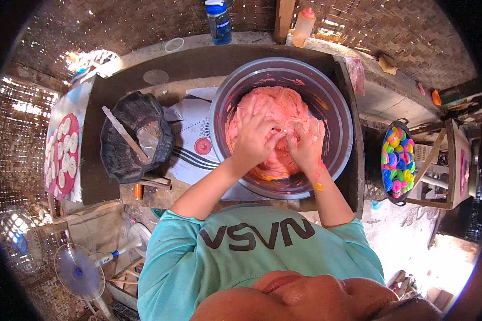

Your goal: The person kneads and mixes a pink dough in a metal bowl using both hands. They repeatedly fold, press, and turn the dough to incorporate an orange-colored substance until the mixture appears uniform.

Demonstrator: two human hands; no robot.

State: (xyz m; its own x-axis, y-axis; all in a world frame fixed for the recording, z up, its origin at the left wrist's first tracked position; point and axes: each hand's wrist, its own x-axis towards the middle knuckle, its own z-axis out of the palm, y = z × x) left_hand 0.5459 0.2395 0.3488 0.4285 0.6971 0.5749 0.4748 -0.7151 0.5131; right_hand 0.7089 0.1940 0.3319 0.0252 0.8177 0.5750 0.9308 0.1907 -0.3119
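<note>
A large mass of pink dough (pixel 271 100) fills much of a dark round plastic basin (pixel 339 152) in front of me. Deeper orange streaks show near its lower edge. My left hand (pixel 254 134) lies over the dough's left part, its long fingers spread. Over the right part, my right hand (pixel 308 146) has its fingers bent, with dough stuck to them. The two hands' thumbs and fingertips nearly meet in the middle, at a small pale bit. Whether either hand grips dough is hidden. Pink and orange smears mark my right wrist.
Left of the basin stands a black scalloped pot (pixel 116 150) with a stick (pixel 124 132) leaning in it. A patterned sheet (pixel 190 120) lies between them. Bottles (pixel 221 26) stand on the back ledge. At right is a tub of colourful small pieces (pixel 397 164); at lower left, a fan (pixel 79 272).
</note>
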